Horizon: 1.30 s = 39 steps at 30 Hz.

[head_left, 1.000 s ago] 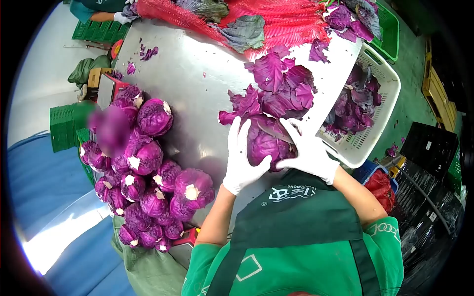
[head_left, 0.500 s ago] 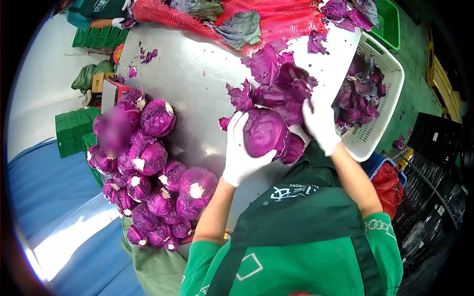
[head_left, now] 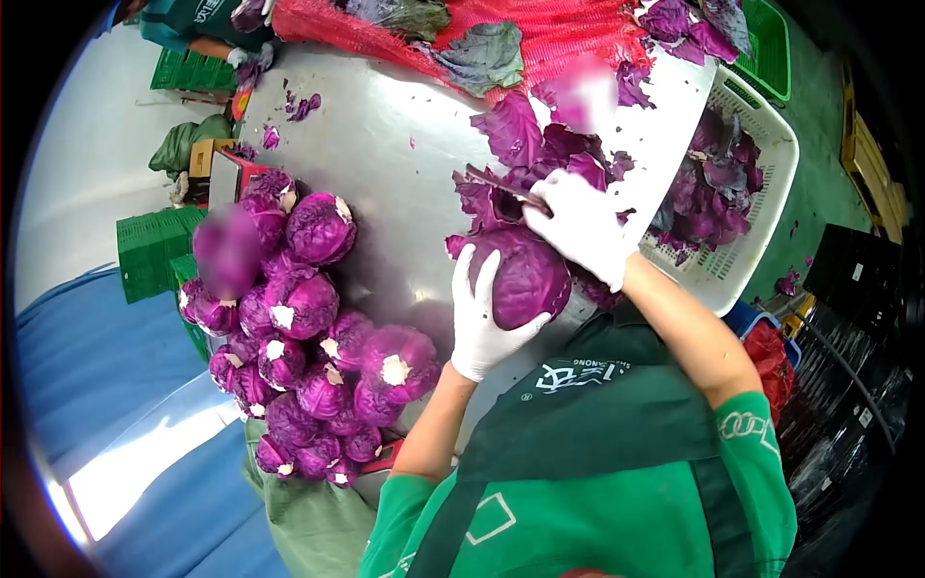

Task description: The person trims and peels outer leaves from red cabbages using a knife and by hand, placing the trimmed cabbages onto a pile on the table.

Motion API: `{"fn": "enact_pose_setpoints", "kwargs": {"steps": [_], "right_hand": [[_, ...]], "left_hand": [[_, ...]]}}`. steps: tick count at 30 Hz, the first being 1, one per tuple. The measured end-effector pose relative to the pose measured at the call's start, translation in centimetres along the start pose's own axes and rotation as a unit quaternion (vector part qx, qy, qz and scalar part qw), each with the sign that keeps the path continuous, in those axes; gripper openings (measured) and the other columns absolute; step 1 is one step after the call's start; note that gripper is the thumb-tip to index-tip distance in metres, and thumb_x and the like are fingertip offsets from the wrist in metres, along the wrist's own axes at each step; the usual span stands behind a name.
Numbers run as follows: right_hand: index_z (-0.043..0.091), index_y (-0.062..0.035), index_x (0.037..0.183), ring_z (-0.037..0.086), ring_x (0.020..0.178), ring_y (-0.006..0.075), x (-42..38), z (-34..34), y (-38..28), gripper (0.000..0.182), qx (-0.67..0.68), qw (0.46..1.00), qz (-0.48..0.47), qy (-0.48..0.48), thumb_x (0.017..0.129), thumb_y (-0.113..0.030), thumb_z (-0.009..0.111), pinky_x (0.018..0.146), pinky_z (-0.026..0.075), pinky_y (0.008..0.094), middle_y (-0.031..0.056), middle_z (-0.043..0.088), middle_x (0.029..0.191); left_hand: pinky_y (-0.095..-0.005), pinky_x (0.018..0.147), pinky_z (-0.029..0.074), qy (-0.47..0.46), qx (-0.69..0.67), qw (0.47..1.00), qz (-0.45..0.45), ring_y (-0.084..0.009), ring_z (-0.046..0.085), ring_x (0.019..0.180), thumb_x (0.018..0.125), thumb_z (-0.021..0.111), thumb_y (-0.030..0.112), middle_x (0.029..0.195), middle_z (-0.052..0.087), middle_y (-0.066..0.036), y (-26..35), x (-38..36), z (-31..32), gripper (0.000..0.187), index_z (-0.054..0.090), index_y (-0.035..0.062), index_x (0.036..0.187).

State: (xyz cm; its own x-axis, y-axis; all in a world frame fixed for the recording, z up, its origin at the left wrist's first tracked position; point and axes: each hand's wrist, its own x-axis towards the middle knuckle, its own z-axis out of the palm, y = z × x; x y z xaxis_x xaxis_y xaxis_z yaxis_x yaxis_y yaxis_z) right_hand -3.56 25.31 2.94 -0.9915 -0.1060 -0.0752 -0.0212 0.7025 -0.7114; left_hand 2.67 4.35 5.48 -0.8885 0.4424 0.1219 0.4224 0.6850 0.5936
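Note:
A round red cabbage [head_left: 525, 279] rests on the metal table near its front edge. My left hand [head_left: 487, 323], in a white glove, is closed around its left and lower side, with thumb and fingers spread over the skin. My right hand [head_left: 581, 226], also gloved, is above the cabbage's upper right, its fingers wrapped around a knife [head_left: 503, 185] whose dark, narrow blade points to the left. Loose purple leaves [head_left: 511, 130] lie just beyond the cabbage, and some are partly hidden behind my right hand.
Several red cabbages [head_left: 301, 299] are piled at the table's left. A white basket [head_left: 771, 217] of leaves stands at right, with a green crate [head_left: 768, 53] behind it. Red netting [head_left: 568, 34] covers the far edge. A co-worker's gloved hand [head_left: 237, 58] shows at upper left.
My right hand has moved left and up over the cabbage, and a knife now shows in it. My left hand stays on the cabbage.

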Motion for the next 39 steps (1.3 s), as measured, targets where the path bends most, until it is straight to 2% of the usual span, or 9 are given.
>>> {"fn": "enact_pose_setpoints", "kwargs": {"steps": [8,12,16,19,21,34,35,36,39], "right_hand": [[0.069,-0.0055,0.108,0.065,0.095,0.0334,1.7,-3.7,9.7,0.031,-0.104,0.974,0.052,0.197,0.088,-0.028,0.061,0.086,0.052,0.0436,0.0159,0.068,0.106],[0.070,-0.0114,0.110,0.064,0.099,0.0309,1.9,-8.1,9.9,0.035,-0.193,0.895,0.056,0.399,0.088,-0.038,0.069,0.087,0.052,0.0413,0.0125,0.067,0.108],[0.070,-0.0099,0.114,0.062,0.082,0.0154,-0.9,-8.7,1.9,0.032,0.177,0.977,0.022,0.120,0.090,-0.031,0.070,0.075,0.051,0.0310,0.0063,0.069,0.101],[0.071,-0.0039,0.109,0.058,0.085,0.0114,-2.1,-4.0,-0.7,0.034,0.353,0.935,0.031,-0.029,0.089,-0.031,0.073,0.078,0.049,0.0293,0.0043,0.067,0.094],[0.072,-0.0038,0.101,0.053,0.073,0.0070,-2.4,-2.0,-0.6,0.031,0.392,0.916,0.058,-0.055,0.088,-0.032,0.075,0.067,0.045,0.0252,-0.0006,0.063,0.081],[0.073,-0.0016,0.109,0.050,0.073,0.0048,-3.6,-4.3,-4.6,0.029,0.396,0.914,0.055,-0.070,0.089,-0.023,0.073,0.064,0.041,0.0238,-0.0051,0.061,0.080],[0.073,-0.0016,0.109,0.050,0.073,0.0048,-3.6,-4.4,-4.8,0.029,0.394,0.914,0.055,-0.077,0.089,-0.023,0.073,0.064,0.041,0.0238,-0.0051,0.061,0.080],[0.073,-0.0027,0.112,0.050,0.071,0.0051,-3.6,-4.5,-5.0,0.030,0.403,0.907,0.086,-0.084,0.090,-0.024,0.073,0.063,0.040,0.0240,-0.0050,0.061,0.079],[0.071,-0.0080,0.121,0.046,0.061,0.0029,-3.2,-3.5,-5.0,0.034,0.424,0.891,0.149,-0.073,0.092,-0.026,0.070,0.055,0.037,0.0211,-0.0054,0.062,0.078]], "left_hand": [[-0.0554,0.110,0.036,0.074,-0.059,0.995,0.001,-0.0443,0.037,0.135,0.056,0.095,0.026,0.145,0.034,-0.025,-1.4,-4.6,1.0,0.106,0.036,0.0152,0.144],[-0.0453,0.110,0.041,0.101,-0.323,0.905,-0.259,-0.0314,0.048,0.129,0.064,0.090,0.024,0.141,0.045,-0.017,-1.4,-2.6,-1.0,0.099,0.038,0.0065,0.146],[-0.0448,0.111,0.043,0.093,-0.783,0.539,-0.297,-0.0280,0.046,0.134,0.083,0.077,0.036,0.146,0.046,-0.012,-3.3,-2.7,0.3,0.081,0.038,0.0075,0.148],[-0.0473,0.109,0.045,0.066,-0.446,0.884,-0.126,-0.0284,0.049,0.133,0.099,0.060,0.030,0.149,0.044,-0.012,-4.0,-3.5,3.6,0.059,0.038,0.0100,0.149],[-0.0476,0.109,0.045,0.086,-0.430,0.895,-0.084,-0.0285,0.049,0.133,0.099,0.059,0.030,0.149,0.044,-0.012,-3.1,-3.1,4.7,0.058,0.037,0.0101,0.149],[-0.0525,0.110,0.044,0.096,-0.865,0.473,-0.138,-0.0313,0.047,0.134,0.101,0.053,0.039,0.150,0.043,-0.014,-5.5,-3.2,2.2,0.058,0.037,0.0116,0.149],[-0.0515,0.111,0.043,0.116,-0.865,0.455,-0.177,-0.0313,0.048,0.133,0.091,0.071,0.033,0.149,0.044,-0.013,-5.8,-3.3,2.2,0.072,0.035,0.0125,0.150],[-0.0515,0.111,0.043,0.125,-0.865,0.452,-0.177,-0.0313,0.048,0.133,0.091,0.071,0.033,0.149,0.044,-0.013,-4.6,-3.1,1.7,0.072,0.035,0.0125,0.150],[-0.0461,0.110,0.044,0.211,-0.476,0.849,-0.089,-0.0269,0.050,0.133,0.070,0.090,0.024,0.145,0.049,-0.011,1.2,-1.4,0.0,0.099,0.032,0.0116,0.149]]}}
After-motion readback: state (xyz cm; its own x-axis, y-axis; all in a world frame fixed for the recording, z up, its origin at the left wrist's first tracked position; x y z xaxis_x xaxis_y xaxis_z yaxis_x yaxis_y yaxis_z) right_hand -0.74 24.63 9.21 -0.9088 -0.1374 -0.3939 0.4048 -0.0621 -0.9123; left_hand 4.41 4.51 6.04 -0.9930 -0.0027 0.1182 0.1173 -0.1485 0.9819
